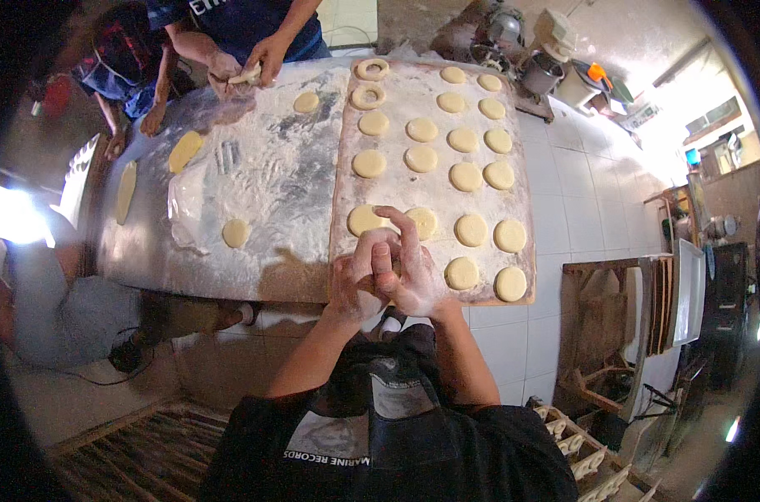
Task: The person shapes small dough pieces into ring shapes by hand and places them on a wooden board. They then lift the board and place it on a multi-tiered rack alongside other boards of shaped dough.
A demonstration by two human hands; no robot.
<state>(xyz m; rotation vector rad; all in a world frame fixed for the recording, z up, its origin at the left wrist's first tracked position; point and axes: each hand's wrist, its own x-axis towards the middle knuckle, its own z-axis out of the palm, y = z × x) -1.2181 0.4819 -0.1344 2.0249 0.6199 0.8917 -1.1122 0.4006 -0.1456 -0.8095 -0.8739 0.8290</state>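
My left hand (357, 274) and my right hand (415, 276), both dusted with flour, are pressed together above the near edge of a floured wooden board (434, 191). Their fingers are curled and closed against each other, and whatever lies between the palms, if anything, is hidden. Just beyond the fingertips are a flat round of dough (365, 221) and another dough round (422, 223), both partly covered by my hands. More dough rounds (471, 230) lie in rows on the board. At its far left corner sit two dough rings (371, 69).
Left of the board, the floury metal table (292, 251) holds a dough round (236, 233), flattened dough pieces (186, 151) and a plastic sheet (187, 205). Across it, a co-worker's hands (250, 71) hold dough; another person stands further left. A wooden rack (601, 335) is at right.
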